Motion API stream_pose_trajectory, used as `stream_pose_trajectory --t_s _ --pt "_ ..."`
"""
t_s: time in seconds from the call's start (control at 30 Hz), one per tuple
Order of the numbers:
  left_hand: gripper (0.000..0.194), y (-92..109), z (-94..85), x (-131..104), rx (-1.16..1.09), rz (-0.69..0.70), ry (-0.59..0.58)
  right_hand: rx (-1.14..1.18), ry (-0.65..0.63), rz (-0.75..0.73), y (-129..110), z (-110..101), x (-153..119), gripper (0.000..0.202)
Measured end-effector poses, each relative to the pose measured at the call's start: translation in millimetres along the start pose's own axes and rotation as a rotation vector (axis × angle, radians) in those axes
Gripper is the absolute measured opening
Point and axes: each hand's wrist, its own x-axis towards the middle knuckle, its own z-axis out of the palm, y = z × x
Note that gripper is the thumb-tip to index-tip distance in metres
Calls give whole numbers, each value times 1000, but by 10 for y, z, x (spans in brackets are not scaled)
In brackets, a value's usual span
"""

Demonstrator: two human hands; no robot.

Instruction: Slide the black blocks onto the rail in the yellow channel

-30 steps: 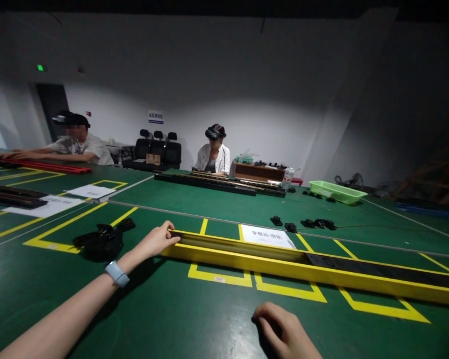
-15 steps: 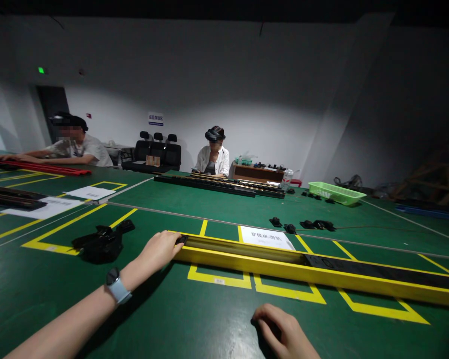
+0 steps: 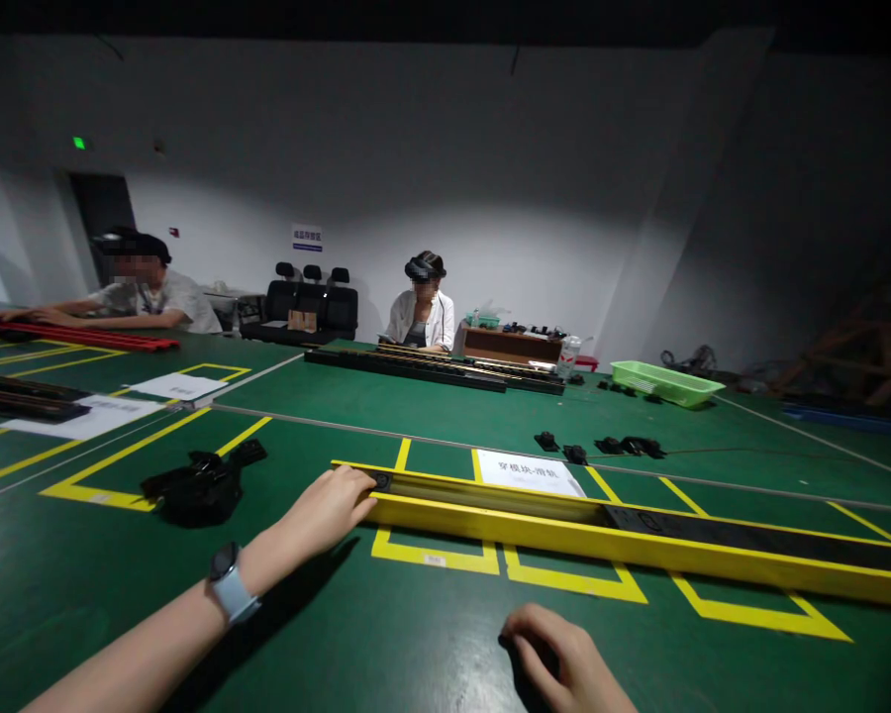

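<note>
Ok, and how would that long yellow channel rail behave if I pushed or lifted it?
The yellow channel rail is probably stiff: its walls look straight. Its flat outer side suggests sliding rather than rolling. Lifted only near the left hand, it may feel unwieldy, since it runs past the frame's right edge.

Open near stretch of green tabletop [image 3: 423,634], yellow rail [image 3: 564,525] barring the way across, black parts [image 3: 204,490] left of left hand [image 3: 334,510]

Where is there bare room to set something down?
Bare table between the left hand and right hand, this side of the yellow rail; also just before the long black bars. Crowded: black parts beyond the watch, small pieces near the green basket.
</note>
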Motion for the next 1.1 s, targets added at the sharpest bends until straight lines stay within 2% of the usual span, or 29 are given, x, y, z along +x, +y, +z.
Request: stream_pose_trajectory --t_s 0.3,0.7,1.1 --pt "33 108 -5 -30 -23 86 3 7 26 -15 -5 -1 11 23" --pt "40 67 100 -41 -24 209 3 0 18 -3 2 5 10 24" --pt "45 6 250 -11 -100 178 75 6 26 -13 1 7 3 23"
